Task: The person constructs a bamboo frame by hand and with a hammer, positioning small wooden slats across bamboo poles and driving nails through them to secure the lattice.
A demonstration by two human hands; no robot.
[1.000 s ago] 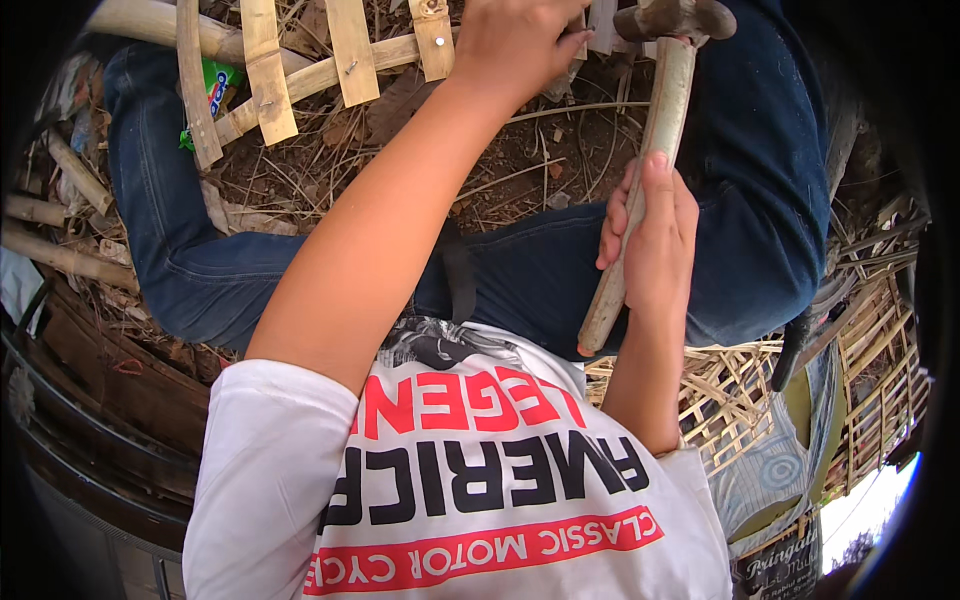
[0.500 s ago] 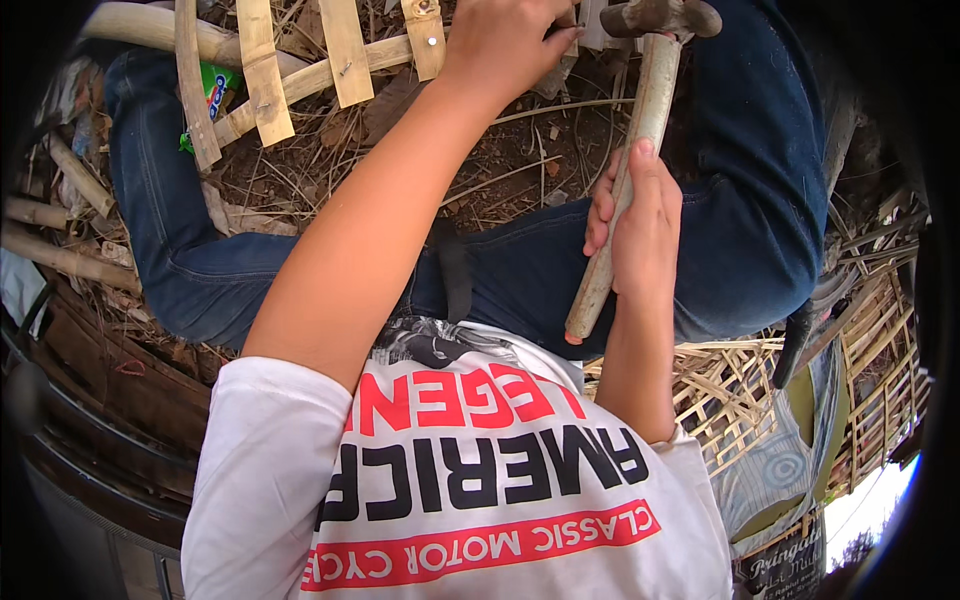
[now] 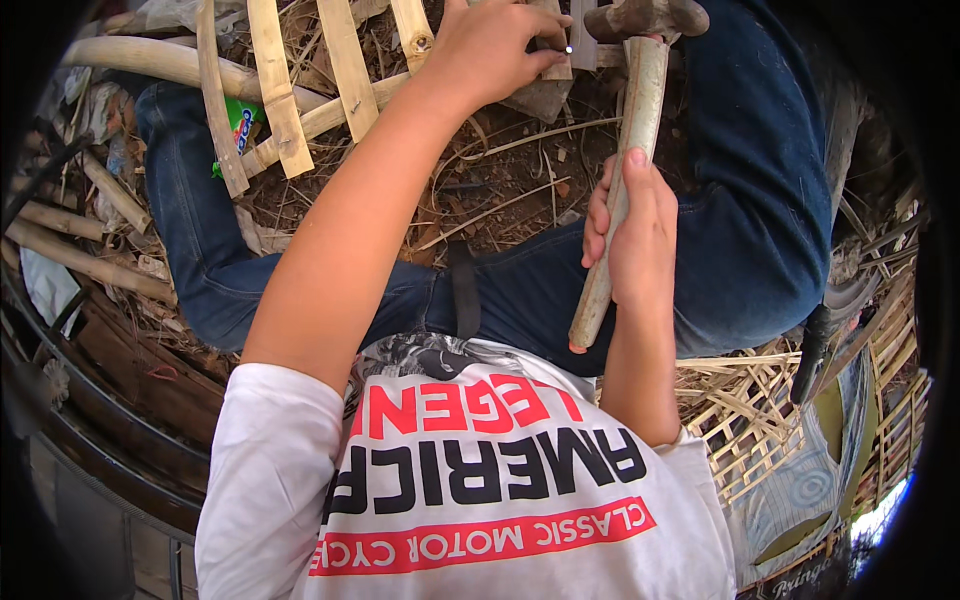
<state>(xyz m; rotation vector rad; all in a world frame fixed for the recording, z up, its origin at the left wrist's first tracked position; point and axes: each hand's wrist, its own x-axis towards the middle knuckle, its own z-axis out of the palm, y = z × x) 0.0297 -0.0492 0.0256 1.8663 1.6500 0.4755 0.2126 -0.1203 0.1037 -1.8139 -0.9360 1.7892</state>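
Pale wood fills your right hand (image 3: 642, 240), wrapped firmly around the hammer (image 3: 641, 110); left of the hammer's head, your left hand (image 3: 495, 52) curls by a shiny nail (image 3: 569, 50), its hold unclear.

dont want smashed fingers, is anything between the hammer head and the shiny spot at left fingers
Nothing visible blocks the gap between the hammer head and the shiny spot, probably a nail head; only a pale slat shows there, seemingly lower. The left hand has its fingers right beside the spot.

Even, soft daylight, small white glare lower right, dark fisheye rim.
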